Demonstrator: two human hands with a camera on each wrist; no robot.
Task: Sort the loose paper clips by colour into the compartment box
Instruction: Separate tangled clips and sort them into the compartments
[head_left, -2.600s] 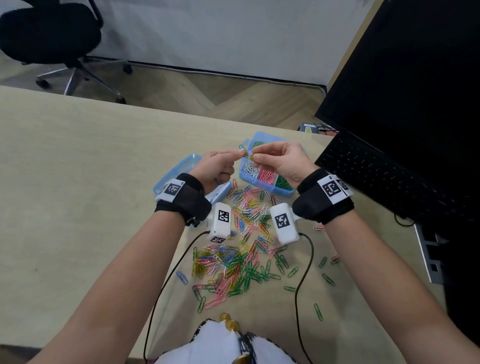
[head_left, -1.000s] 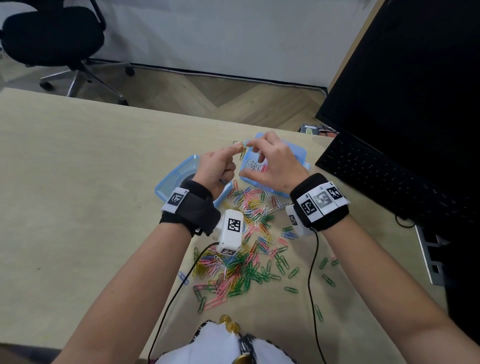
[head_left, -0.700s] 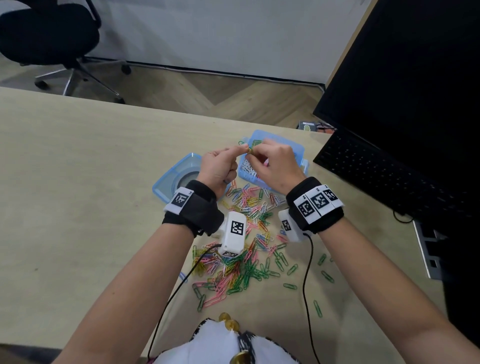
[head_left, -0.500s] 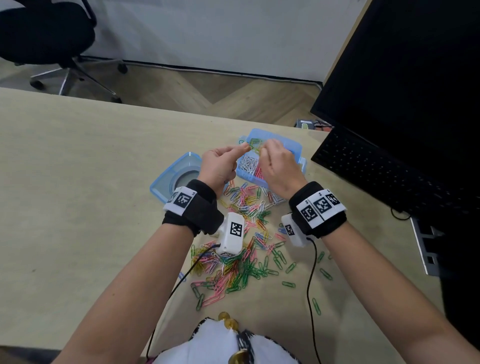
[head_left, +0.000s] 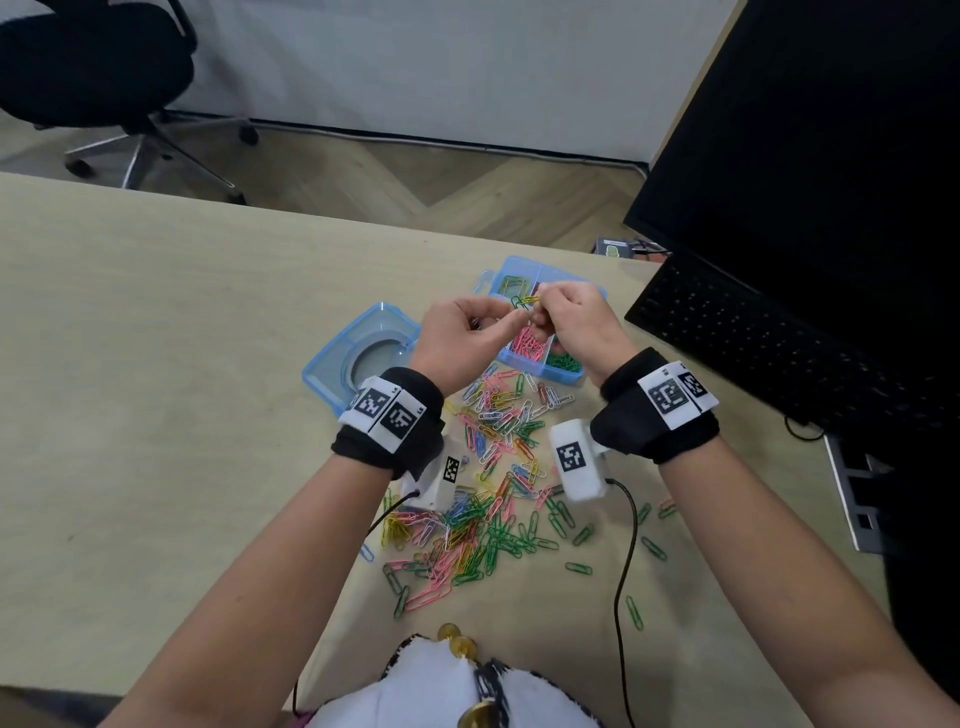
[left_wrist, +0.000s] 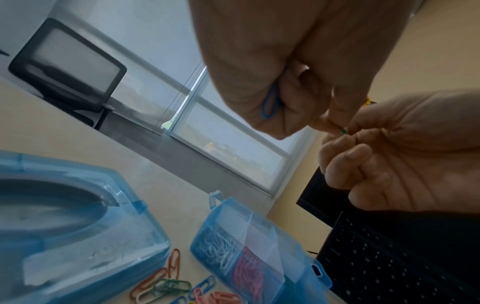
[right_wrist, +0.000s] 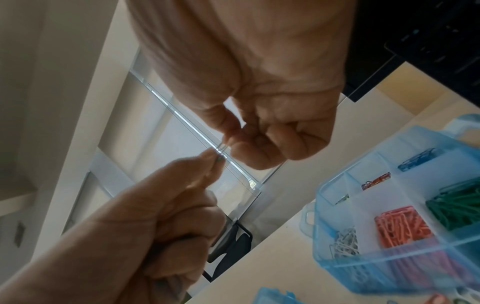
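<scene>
On the left, the box's lid (head_left: 358, 353) lies open side up on the desk (head_left: 156, 338), out of our way. Our left hand (head_left: 462, 338) pinches a green clip (head_left: 519, 303) between thumb and forefinger, and the left wrist view shows a blue clip (left_wrist: 270, 102) tucked in its curled fingers, probably kept for later. The green clip seems hooked to a yellow clip (head_left: 531, 300), which our right hand (head_left: 576, 322) pinches so that we can pull them apart. We do this right above the compartment box (head_left: 558, 371), so each freed clip can drop into its colour. The loose pile (head_left: 488, 493) lies nearer us, still mixed.
</scene>
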